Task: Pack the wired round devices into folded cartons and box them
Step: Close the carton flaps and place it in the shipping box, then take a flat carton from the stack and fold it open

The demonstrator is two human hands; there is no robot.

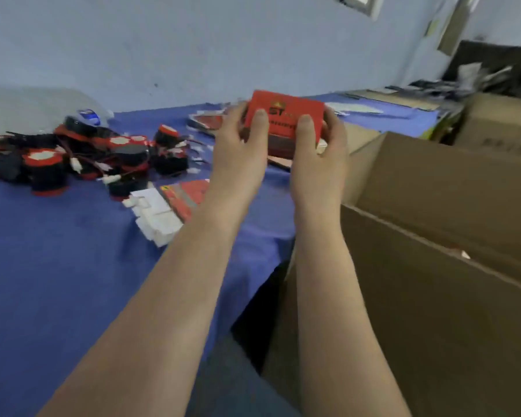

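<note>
A closed red carton (285, 117) with dark lettering is held up above the blue table. My left hand (238, 149) grips its left end and my right hand (322, 152) grips its right end, thumbs on the near face. A heap of black and red round devices (82, 152) with wires and white plugs lies at the left of the table. Flat unfolded cartons (169, 209), red and white, lie just left of my left forearm. A large brown shipping box (433, 236) stands open at the right, beside the table edge.
The table has a blue cloth (57, 266). More flat red cartons (208, 121) lie behind my left hand. A second brown box (500, 121) and dark clutter stand at the far right. A clear plastic bag (27, 106) lies at the back left by the wall.
</note>
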